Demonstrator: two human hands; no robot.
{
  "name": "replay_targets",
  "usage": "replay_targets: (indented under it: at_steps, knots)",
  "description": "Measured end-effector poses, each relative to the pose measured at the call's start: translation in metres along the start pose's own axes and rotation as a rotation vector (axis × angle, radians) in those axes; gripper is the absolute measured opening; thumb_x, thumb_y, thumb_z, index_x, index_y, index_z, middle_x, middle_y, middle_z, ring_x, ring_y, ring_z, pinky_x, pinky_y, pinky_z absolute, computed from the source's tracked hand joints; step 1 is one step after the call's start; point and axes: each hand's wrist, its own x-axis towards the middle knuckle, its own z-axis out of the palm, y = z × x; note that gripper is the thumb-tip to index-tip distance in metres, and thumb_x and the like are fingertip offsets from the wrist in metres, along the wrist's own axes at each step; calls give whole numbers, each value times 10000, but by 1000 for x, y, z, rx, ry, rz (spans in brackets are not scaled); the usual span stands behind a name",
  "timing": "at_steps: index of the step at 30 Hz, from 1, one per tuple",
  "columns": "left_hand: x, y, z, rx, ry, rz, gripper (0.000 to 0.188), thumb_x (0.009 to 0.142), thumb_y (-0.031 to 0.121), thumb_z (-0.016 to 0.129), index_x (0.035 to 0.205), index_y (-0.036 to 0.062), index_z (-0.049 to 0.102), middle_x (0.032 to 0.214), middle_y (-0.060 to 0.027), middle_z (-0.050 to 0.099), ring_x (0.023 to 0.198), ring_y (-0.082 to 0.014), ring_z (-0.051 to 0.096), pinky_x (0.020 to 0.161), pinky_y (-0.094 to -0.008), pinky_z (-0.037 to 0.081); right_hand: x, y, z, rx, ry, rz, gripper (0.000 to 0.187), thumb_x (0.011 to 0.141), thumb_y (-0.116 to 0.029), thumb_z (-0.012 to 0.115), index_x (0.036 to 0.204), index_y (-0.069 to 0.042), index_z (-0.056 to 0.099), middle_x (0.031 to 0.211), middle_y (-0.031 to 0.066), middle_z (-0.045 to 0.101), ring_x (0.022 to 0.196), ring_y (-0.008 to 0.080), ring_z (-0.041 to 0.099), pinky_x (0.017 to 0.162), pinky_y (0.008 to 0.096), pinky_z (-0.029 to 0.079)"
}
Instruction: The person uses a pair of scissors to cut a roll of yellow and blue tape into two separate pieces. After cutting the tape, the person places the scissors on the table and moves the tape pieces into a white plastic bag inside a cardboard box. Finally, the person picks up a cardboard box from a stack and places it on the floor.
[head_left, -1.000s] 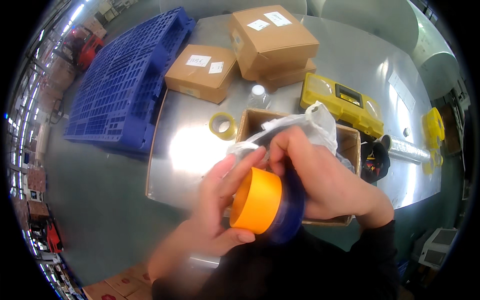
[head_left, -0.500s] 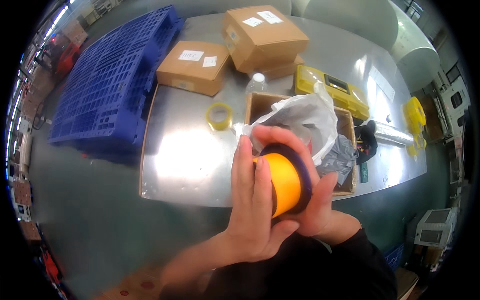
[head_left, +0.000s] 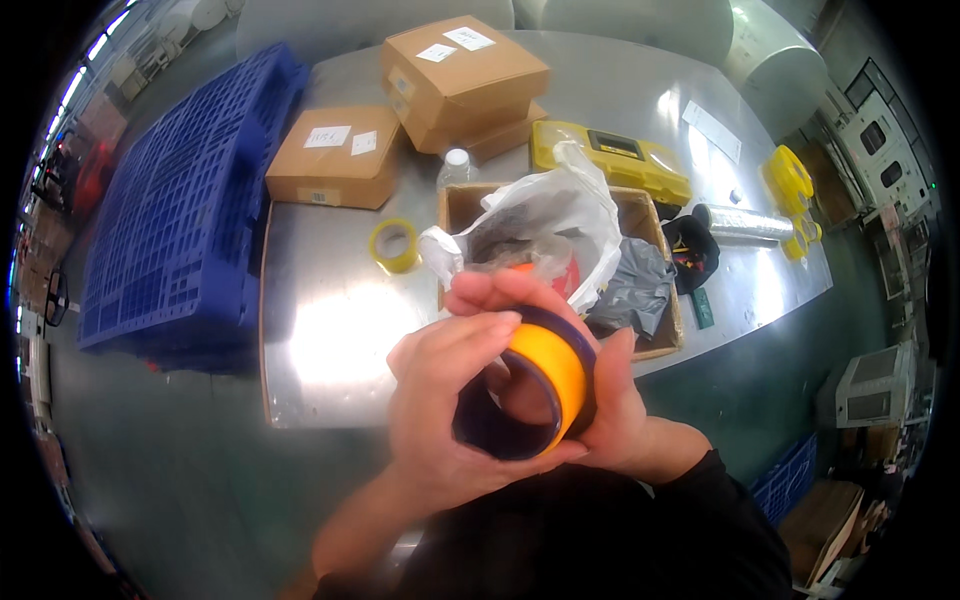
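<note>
Between my two hands is a hollow spool (head_left: 560, 365) with dark purple rims and an orange-yellow band round its middle. It is tilted, so its open bore shows. My left hand (head_left: 430, 390) curls round its left side, fingertips on the upper rim. From the right and behind, my right hand (head_left: 618, 415) grips it, thumb raised along the far rim. Just beyond, an open brown box (head_left: 672, 325) holds a crumpled white plastic bag (head_left: 590, 215) and a grey plastic bag (head_left: 640, 285). Something red-orange shows inside the white bag.
On the metal table (head_left: 310, 240) lie a tape roll (head_left: 376, 246), a bottle (head_left: 457, 170), cardboard boxes (head_left: 335, 180), a yellow toolbox (head_left: 660, 180), a black pouch (head_left: 695, 255), a foil roll (head_left: 745, 224) and yellow tape rolls (head_left: 790, 185). Blue plastic pallets (head_left: 180, 220) stand at the left.
The spool has turned so its hollow end now faces me. My left hand has shifted from flat against its side to curled round the rim. The view has swung slightly right.
</note>
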Motion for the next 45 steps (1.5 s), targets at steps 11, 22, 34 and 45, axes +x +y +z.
replay_targets:
  at_steps: [11, 22, 34, 45]
  knots:
    - [6, -9, 11, -168, 43, 43, 1148, 478, 252, 977, 1357, -20, 290, 1252, -214, 544, 1139, -307, 573, 992, -422, 454, 1, -22, -13, -230, 76, -28, 637, 1035, -462, 258, 1393, 53, 366, 1369, 161, 456, 1237, 227, 477, 1054, 348, 372]
    - [27, -41, 18, 592, -512, 69, 713, 825, 591, 624, 1157, -39, 588, 1236, -221, 570, 1144, -370, 557, 955, -459, 443, 35, -118, -101, -912, -82, -216, 535, 904, -373, 486, 1253, 30, 525, 1215, 227, 564, 1072, 341, 592, 941, 428, 477]
    - [52, -68, 22, 140, -1220, -323, 548, 857, 417, 671, 1251, 63, 532, 861, -56, 661, 802, -242, 609, 700, -341, 510, 104, -57, -168, -1327, -1192, 852, 428, 850, -117, 537, 1277, -110, 565, 1179, 158, 583, 1031, 360, 582, 943, 426, 473]
    - [72, -79, 16, 341, -1239, -718, 631, 758, 79, 618, 1352, 254, 494, 974, -134, 494, 659, -303, 611, 589, -373, 514, 110, -49, -165, -1069, -1579, 885, 327, 858, -153, 524, 1159, -68, 617, 1129, 107, 602, 1090, 285, 569, 932, 413, 478]
